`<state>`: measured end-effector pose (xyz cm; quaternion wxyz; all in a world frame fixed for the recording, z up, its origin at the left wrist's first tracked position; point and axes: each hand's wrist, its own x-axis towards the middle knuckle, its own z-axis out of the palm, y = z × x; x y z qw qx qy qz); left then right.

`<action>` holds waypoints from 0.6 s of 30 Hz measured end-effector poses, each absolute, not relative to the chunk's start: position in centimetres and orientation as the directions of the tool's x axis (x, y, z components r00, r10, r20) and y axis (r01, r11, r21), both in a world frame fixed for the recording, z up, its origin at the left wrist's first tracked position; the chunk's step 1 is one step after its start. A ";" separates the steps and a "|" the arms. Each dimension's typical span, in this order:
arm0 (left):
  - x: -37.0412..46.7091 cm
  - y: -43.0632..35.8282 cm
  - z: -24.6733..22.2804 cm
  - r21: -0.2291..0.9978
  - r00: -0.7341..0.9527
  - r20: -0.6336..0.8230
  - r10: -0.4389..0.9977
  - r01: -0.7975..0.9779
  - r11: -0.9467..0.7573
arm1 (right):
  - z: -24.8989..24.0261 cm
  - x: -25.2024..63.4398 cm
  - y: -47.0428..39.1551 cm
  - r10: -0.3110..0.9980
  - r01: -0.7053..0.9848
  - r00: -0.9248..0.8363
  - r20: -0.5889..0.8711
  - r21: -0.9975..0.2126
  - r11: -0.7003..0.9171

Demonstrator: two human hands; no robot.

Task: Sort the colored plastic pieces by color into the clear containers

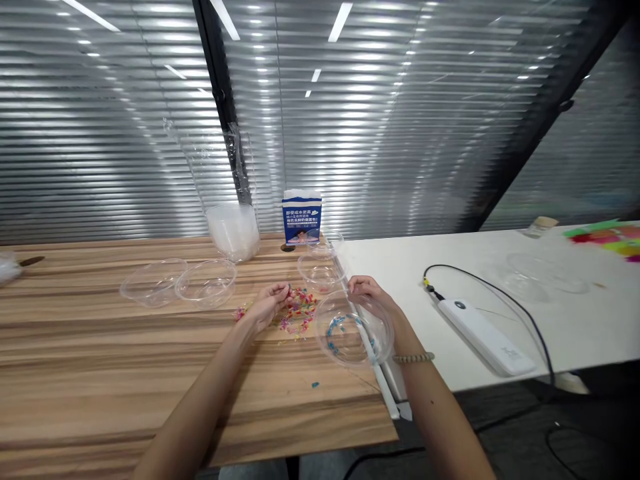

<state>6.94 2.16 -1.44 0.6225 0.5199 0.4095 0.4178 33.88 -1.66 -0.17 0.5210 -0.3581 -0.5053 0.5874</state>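
Small multicoloured pieces (300, 310) are spread in a loose pile on the wooden table. At the pile's left side is my left hand (270, 303), its fingertips pinched together on something small and dark. A clear round bowl (350, 359) holding several blue pieces (334, 345) sits at the table's right edge, over the seam with the white table. My right hand (367, 290) is behind this bowl's far rim, fingers curled; whatever it may hold is too small to make out. One blue piece (315, 385) lies alone on the wood in front of the pile.
Two clear bowls (206, 293) (150, 293) stand at the left, others (321, 273) behind the pile. Further back are a bowl stack (233, 233) and a blue box (302, 220). A white power bank (485, 337) with a black cable lies on the white table (400, 260).
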 end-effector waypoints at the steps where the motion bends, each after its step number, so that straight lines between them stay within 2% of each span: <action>1: 6.9 2.3 -1.5 0.990 0.311 -0.083 0.947 -0.085 0.115 | -0.1 33.9 -1.7 0.975 -0.256 -0.200 0.100 -0.966 0.046; 13: 7.1 2.0 -1.4 0.991 0.293 -0.113 0.949 -0.035 0.129 | 0.1 34.0 -1.8 0.971 -0.243 -0.213 0.109 -0.969 0.055; 16: 7.3 1.8 -0.8 0.974 0.268 0.013 0.963 0.213 -0.073 | 0.2 33.9 -1.8 0.975 -0.263 -0.197 0.098 -0.964 0.044; 18: 7.3 1.5 -0.4 0.854 0.277 0.142 0.950 0.452 -0.259 | 0.2 33.9 -1.7 0.979 -0.288 -0.182 0.091 -0.957 0.035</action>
